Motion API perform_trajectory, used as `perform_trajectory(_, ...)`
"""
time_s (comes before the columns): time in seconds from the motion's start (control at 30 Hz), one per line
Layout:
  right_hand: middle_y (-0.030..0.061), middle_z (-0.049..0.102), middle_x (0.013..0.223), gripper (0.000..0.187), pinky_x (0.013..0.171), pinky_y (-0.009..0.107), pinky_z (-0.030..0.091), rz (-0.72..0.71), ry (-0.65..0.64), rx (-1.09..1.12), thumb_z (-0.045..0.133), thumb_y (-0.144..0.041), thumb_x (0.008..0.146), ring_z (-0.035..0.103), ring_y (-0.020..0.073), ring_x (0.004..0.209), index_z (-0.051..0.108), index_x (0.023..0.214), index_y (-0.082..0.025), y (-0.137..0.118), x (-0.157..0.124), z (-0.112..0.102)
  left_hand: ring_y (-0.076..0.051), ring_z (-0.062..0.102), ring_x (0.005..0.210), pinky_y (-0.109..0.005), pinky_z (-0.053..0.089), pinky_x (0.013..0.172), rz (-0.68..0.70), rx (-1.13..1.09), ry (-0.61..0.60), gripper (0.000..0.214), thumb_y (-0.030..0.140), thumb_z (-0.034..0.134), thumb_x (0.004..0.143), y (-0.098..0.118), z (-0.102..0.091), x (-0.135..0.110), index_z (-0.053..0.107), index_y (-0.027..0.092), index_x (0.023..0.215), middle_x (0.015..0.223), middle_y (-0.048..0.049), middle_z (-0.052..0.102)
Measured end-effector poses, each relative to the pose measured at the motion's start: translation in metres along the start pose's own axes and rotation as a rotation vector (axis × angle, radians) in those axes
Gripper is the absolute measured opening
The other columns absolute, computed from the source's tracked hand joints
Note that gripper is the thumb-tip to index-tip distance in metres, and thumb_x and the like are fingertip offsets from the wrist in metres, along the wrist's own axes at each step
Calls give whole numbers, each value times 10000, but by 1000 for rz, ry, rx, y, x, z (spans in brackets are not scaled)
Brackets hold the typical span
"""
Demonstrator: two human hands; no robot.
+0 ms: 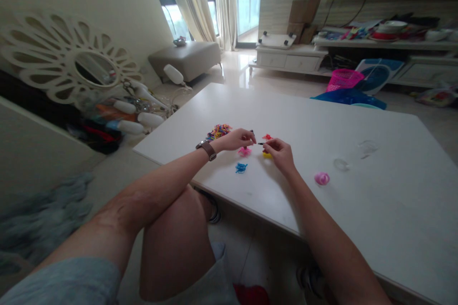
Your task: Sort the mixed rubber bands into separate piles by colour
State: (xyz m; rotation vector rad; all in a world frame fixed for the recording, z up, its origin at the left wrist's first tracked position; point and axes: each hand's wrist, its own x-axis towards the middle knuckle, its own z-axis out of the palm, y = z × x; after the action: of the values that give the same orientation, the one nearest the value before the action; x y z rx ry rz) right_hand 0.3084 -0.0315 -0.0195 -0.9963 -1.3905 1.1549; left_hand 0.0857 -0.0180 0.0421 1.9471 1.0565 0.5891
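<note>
My left hand, with a watch on its wrist, is above the table with fingers bent and drawn together. A dark bit shows at its fingertips, too small to name. Facing it, my right hand pinches a small black strip that points toward the left fingertips. Below and around the hands lie small colourful bands: a mixed pile, a pink pile, a blue pile, a red pile and a yellow pile. My right hand partly hides the yellow one.
On the white table, a pink rounded object, a clear round piece and a clear container stand to the right. Beyond the table edge are a pink basket and a flower-shaped mirror frame.
</note>
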Motion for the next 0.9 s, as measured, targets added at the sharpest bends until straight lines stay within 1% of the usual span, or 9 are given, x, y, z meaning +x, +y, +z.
perform_trajectory(0.27, 26, 706, 690, 430, 627, 327, 599, -19, -53, -41, 811, -603, 702, 704, 197, 646, 678, 772, -200, 3, -2, 0, -114, 575, 615, -224, 423, 583, -16, 47, -2, 293, 325, 684, 845, 1, 7, 2, 773, 100, 1009, 679, -33, 677)
perform_trajectory(0.53, 36, 721, 709, 396, 639, 327, 588, -20, -69, -51, 823, -567, 704, 708, 200, 650, 708, 778, -195, 3, -1, -1, -122, 602, 644, -228, 443, 604, -11, 26, 4, 232, 294, 679, 844, 7, 11, 2, 762, 89, 914, 725, -62, 711)
perform_trajectory(0.73, 30, 716, 709, 380, 646, 324, 586, -18, -14, -14, 835, -542, 701, 708, 196, 657, 712, 777, -191, 2, -1, -2, -125, 612, 642, -233, 455, 611, -21, 3, 30, 170, 249, 706, 809, 2, 10, 4, 750, 94, 862, 722, -67, 718)
perform_trajectory(0.9, 25, 713, 702, 380, 641, 309, 578, -16, 40, 49, 859, -529, 673, 700, 185, 655, 713, 768, -192, -1, 0, -2, -108, 583, 602, -220, 439, 581, -39, -13, 16, 156, 240, 723, 784, 2, 9, 3, 740, 88, 817, 677, -52, 697)
